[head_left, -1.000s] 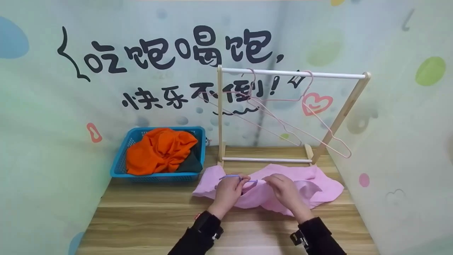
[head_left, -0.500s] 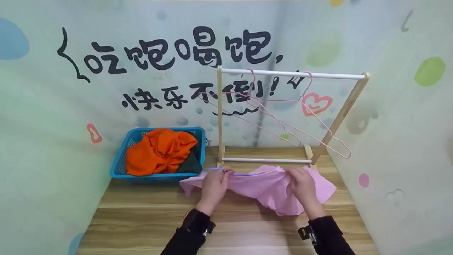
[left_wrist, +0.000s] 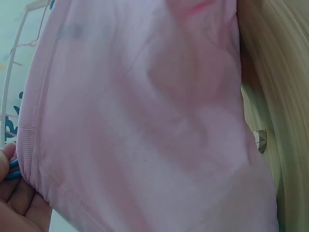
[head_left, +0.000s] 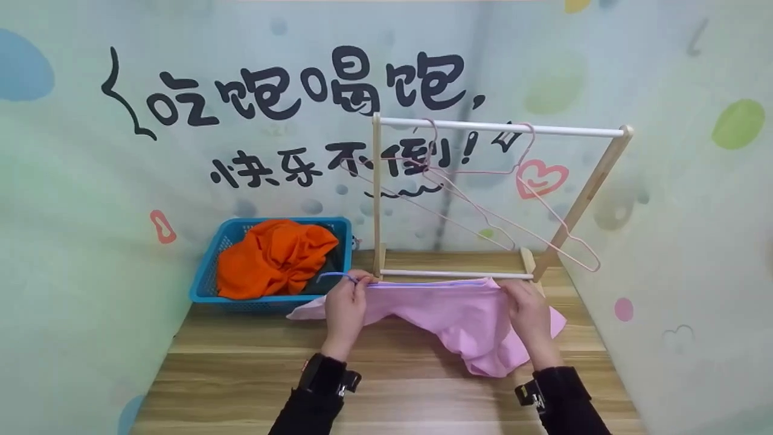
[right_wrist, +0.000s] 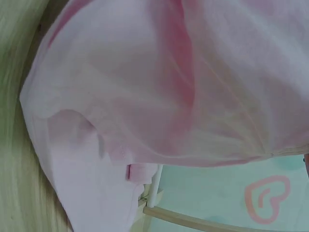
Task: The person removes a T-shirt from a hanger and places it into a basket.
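A pink garment (head_left: 435,308), seemingly a shirt, is stretched between both hands above the wooden table. My left hand (head_left: 345,311) pinches a blue clothes hanger (head_left: 333,275) at its neck, together with the garment's edge. The hanger's hook points left past the fingers, and its bar runs right along the top of the cloth. My right hand (head_left: 528,308) grips the cloth at the other end. In the left wrist view the ribbed edge of the garment (left_wrist: 135,116) lies beside my fingertips (left_wrist: 6,162). Cloth fills most of the right wrist view, which hides the right fingers.
Behind the garment stands a clothes rack (head_left: 501,125) of wood and white bars, with two pink hangers (head_left: 558,226) on its top bar. A blue basket (head_left: 202,284) at the left holds an orange cloth (head_left: 272,260) and a dark one. Printed curtains surround the table (head_left: 241,374).
My hands have spread apart, the left going left and up with the hanger, the right going right. The garment has risen and its top edge is now pulled straight along the hanger.
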The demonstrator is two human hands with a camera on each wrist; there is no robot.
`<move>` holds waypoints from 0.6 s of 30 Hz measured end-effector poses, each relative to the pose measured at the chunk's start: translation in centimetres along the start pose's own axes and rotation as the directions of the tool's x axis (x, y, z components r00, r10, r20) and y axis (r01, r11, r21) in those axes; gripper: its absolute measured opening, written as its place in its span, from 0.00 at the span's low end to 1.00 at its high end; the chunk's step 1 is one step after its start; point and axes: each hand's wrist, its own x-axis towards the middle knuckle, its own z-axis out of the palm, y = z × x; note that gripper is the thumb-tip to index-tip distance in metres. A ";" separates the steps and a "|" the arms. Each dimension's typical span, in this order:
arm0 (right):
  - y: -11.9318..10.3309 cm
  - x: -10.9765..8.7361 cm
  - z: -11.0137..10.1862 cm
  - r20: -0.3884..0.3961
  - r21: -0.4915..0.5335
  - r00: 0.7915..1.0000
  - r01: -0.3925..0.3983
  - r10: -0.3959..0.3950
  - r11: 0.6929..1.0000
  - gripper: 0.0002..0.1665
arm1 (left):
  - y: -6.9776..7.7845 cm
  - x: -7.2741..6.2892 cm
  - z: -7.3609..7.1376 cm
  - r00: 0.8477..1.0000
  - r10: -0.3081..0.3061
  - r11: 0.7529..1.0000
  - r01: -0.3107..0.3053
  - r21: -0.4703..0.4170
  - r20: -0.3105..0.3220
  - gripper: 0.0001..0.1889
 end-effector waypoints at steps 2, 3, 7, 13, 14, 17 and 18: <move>0.1 -0.1 0.3 0.003 -0.004 1.000 -0.019 0.019 1.000 0.22 | -0.1 0.0 -0.1 1.000 -0.020 0.999 0.020 -0.032 -0.007 0.04; 0.0 -0.2 0.4 0.010 -0.006 1.000 -0.028 0.028 1.000 0.23 | -0.1 0.0 -0.1 1.000 -0.027 0.999 0.026 -0.045 -0.012 0.04; -0.1 -0.3 1.2 0.068 -0.006 0.995 -0.076 0.076 0.997 0.20 | -0.5 -0.1 0.1 1.000 -0.021 0.998 0.020 -0.058 -0.018 0.04; -0.8 0.1 2.3 0.190 0.078 0.975 -0.134 0.117 0.988 0.20 | -1.0 -0.9 0.9 0.999 0.006 0.999 -0.008 0.054 0.043 0.06; -1.0 0.2 2.3 0.198 0.093 0.975 -0.124 0.104 0.988 0.24 | -1.0 -1.1 1.0 0.999 0.005 0.998 -0.009 0.068 0.053 0.06; -1.4 0.3 2.4 0.219 0.112 0.975 -0.054 0.028 0.992 0.31 | -1.1 -1.4 1.2 0.996 0.027 0.993 -0.036 0.113 0.081 0.06; -1.6 0.3 2.5 0.226 0.109 0.974 -0.018 -0.007 0.994 0.32 | -1.1 -1.5 1.3 0.995 0.038 0.991 -0.050 0.127 0.092 0.06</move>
